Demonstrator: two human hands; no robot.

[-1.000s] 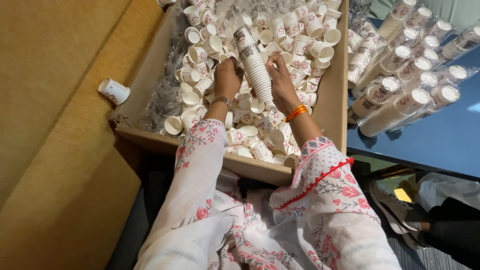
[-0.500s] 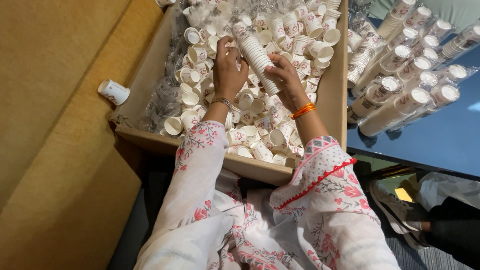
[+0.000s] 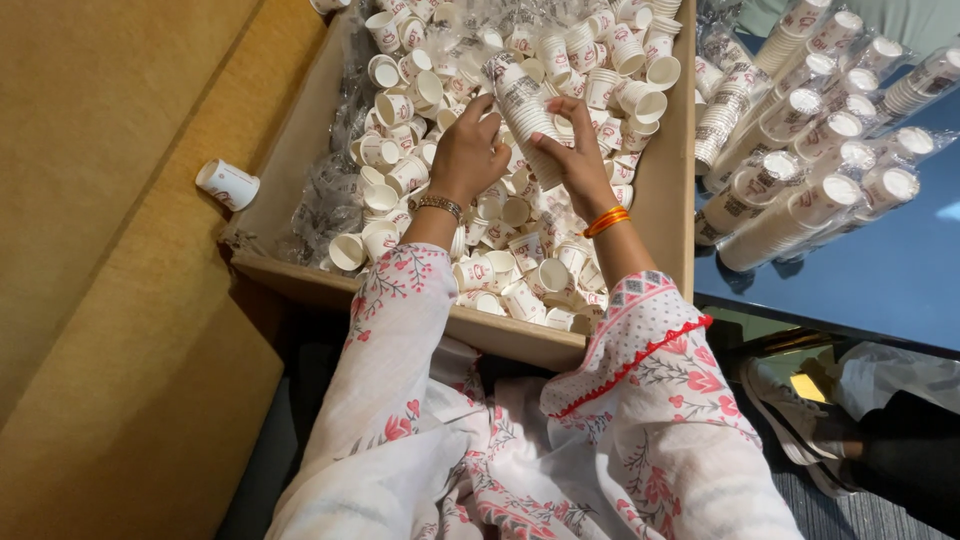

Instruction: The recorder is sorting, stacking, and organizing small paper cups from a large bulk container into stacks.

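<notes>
A stack of nested white paper cups point(image 3: 522, 108) slants up over a cardboard box point(image 3: 660, 225) full of loose paper cups point(image 3: 520, 270). My right hand point(image 3: 578, 160) grips the stack's lower part from the right; orange bangles circle that wrist. My left hand point(image 3: 468, 152) rests on the stack's left side, fingers curled at its upper half, a beaded bracelet on the wrist. Both floral sleeves reach over the box's near wall.
Clear plastic wrap point(image 3: 335, 195) lies along the box's left inner side. One loose cup point(image 3: 227, 184) lies on the tan surface at left. Wrapped sleeves of stacked cups point(image 3: 820, 150) lie on a blue table point(image 3: 880, 280) at right. A person's shoe point(image 3: 790, 410) shows at lower right.
The stack has tilted and shifted slightly left and down between my hands; my left hand rose from the loose cups onto the stack's side.
</notes>
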